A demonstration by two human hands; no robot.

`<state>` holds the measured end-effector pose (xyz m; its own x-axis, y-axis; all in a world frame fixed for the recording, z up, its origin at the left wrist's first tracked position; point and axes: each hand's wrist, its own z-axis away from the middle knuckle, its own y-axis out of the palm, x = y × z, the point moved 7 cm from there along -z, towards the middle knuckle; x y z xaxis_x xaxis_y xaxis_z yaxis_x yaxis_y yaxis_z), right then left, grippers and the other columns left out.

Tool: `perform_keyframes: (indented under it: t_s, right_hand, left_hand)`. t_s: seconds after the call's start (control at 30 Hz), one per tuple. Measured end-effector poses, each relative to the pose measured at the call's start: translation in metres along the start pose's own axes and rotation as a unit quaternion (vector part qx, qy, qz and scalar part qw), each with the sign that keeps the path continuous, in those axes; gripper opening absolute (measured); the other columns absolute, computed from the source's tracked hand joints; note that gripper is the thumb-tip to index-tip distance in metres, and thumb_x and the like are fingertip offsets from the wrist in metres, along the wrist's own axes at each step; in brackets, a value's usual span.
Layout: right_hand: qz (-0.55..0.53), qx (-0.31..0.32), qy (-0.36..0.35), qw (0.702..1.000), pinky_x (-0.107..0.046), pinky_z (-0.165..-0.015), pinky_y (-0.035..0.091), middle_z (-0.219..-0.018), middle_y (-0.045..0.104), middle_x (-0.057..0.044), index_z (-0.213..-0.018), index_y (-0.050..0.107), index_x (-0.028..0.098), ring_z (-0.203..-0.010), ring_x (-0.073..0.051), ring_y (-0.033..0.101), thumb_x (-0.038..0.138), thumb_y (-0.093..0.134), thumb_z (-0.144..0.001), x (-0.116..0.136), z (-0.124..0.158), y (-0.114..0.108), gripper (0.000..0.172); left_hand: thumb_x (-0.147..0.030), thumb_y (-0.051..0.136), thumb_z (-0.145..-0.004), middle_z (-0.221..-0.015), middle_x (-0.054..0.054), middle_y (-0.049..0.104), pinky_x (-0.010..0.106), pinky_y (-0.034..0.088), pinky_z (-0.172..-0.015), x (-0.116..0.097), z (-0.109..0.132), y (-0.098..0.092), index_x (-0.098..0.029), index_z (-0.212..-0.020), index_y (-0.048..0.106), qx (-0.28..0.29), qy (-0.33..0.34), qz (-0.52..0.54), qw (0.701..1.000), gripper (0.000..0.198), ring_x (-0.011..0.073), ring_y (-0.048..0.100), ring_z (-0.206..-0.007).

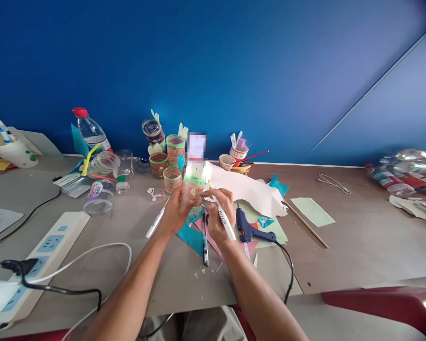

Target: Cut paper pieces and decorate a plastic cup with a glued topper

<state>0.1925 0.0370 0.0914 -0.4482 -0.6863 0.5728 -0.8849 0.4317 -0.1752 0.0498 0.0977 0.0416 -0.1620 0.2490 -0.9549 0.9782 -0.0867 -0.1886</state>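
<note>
My left hand [174, 210] is wrapped round a small clear plastic cup [193, 188] with a green band and pale paper ears, held up over the table. My right hand [220, 213] pinches a white acrylic marker [223, 215], its tip touching the cup's upper right side. A black pen [205, 241] and a white marker [155, 223] lie on the table below my hands, beside teal [193, 238] and pink paper scraps.
A blue glue gun [250, 230] with a black cord lies right of my hands. Decorated cups [173, 163], a water bottle [91, 133] and cut bottle parts stand behind. A white power strip [39, 258] lies at the left. White paper [250, 189] and a wooden stick [305, 222] are at the right.
</note>
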Motion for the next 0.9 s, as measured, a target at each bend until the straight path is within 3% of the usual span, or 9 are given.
perform_keyframes:
  t_s: [0.17,0.5,0.63,0.9]
  right_hand:
    - [-0.051,-0.071,0.042,0.995,-0.040,-0.082,0.049,-0.096,0.067,-0.006,-0.118,0.059,0.024,-0.094,-0.021,0.059,0.032,0.043,-0.096,-0.004,0.000,-0.011,0.028]
    - [-0.133,-0.083,0.171,0.973,-0.032,-0.068,0.050,-0.093,0.065,-0.005,-0.104,0.066,0.021,-0.075,-0.016,0.060,0.039,0.047,-0.094,-0.028,0.007,-0.008,0.028]
    - [-0.171,-0.064,0.181,0.966,-0.029,-0.065,0.049,-0.083,0.064,-0.003,-0.100,0.066,0.019,-0.070,-0.014,0.058,0.036,0.050,-0.093,-0.025,0.007,-0.003,0.024]
    - [-0.098,-0.037,0.159,0.982,-0.025,-0.054,0.043,-0.069,0.059,0.001,-0.095,0.066,0.019,-0.058,-0.012,0.051,0.039,0.049,-0.093,-0.019,0.006,0.000,0.027]
  left_hand:
    - [-0.054,0.053,-0.084,-0.122,0.016,0.064,0.044,0.048,-0.097,-0.006,0.000,0.002,-0.016,-0.117,0.058,0.007,0.001,0.050,0.999,0.051,0.0326,0.058,-0.117]
    - [-0.056,0.052,-0.085,-0.119,0.013,0.066,0.044,0.046,-0.098,-0.008,0.002,0.005,-0.019,-0.115,0.061,0.019,-0.041,0.066,0.997,0.049,0.0319,0.060,-0.114]
    - [-0.053,0.052,-0.086,-0.118,0.013,0.066,0.041,0.047,-0.097,-0.005,0.002,0.005,-0.019,-0.115,0.061,0.019,-0.033,0.062,0.997,0.045,0.0302,0.061,-0.111]
    - [-0.053,0.049,-0.088,-0.120,0.013,0.065,0.042,0.046,-0.097,0.005,0.000,0.005,-0.018,-0.115,0.059,0.023,-0.018,0.051,0.998,0.045,0.0297,0.059,-0.114]
